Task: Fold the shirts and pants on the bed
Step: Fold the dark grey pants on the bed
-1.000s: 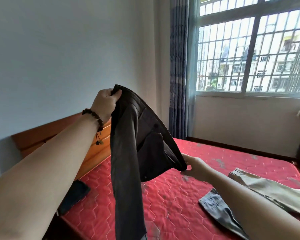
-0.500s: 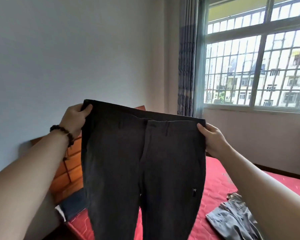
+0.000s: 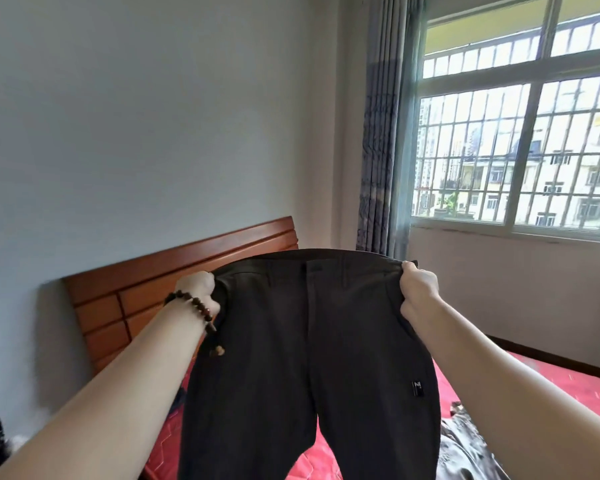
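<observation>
Gripping dark pants [image 3: 312,358] by the waistband, left hand [image 3: 200,289] & right hand [image 3: 418,289] fisted tight, arms outstretched above red bed [image 3: 551,382].

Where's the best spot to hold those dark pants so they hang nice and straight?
Probably the waistband of the dark pants, at its two outer ends, one from each side, as the left hand and right hand do. That band is the widest, firmest edge, and both legs hang down from it.
</observation>
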`<state>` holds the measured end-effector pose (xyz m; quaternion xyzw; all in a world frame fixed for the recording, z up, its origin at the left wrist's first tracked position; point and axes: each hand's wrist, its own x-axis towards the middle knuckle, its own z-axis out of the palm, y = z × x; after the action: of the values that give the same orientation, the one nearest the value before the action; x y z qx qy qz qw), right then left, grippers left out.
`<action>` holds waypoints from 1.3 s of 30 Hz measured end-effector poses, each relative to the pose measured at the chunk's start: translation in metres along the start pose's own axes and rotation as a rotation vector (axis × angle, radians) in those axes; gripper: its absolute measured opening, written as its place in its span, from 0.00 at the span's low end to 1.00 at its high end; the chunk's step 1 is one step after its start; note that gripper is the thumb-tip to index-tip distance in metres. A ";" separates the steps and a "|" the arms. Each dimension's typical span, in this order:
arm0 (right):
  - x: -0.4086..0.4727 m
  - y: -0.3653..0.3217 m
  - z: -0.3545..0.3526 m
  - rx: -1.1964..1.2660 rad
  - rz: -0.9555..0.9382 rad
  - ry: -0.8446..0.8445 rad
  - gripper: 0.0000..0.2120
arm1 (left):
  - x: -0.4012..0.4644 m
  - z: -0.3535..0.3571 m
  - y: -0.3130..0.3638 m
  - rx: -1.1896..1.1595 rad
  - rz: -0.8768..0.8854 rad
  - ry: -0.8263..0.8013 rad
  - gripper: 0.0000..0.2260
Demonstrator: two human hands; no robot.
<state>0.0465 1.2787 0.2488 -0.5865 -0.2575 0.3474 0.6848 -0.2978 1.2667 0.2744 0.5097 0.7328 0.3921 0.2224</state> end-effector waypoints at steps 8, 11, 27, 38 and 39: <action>-0.071 -0.011 0.037 0.219 -0.189 -0.375 0.08 | -0.071 0.065 0.077 -0.753 0.049 -0.033 0.15; -0.089 -0.011 0.044 0.148 -0.290 -0.492 0.10 | -0.092 0.078 0.094 -0.980 0.142 -0.193 0.13; -0.046 -0.060 0.013 -0.216 -0.151 -0.746 0.48 | -0.045 0.005 0.094 -1.065 0.567 -0.588 0.11; -0.076 -0.061 0.050 0.229 -0.148 -0.928 0.22 | -0.023 -0.037 0.058 -0.857 0.527 -0.328 0.13; -0.081 -0.061 0.054 0.228 -0.201 -0.872 0.20 | -0.022 -0.036 0.049 -0.798 0.511 -0.330 0.17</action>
<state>-0.0349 1.2454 0.3229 -0.2789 -0.5372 0.5198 0.6029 -0.2876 1.2428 0.3332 0.6033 0.3323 0.5979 0.4100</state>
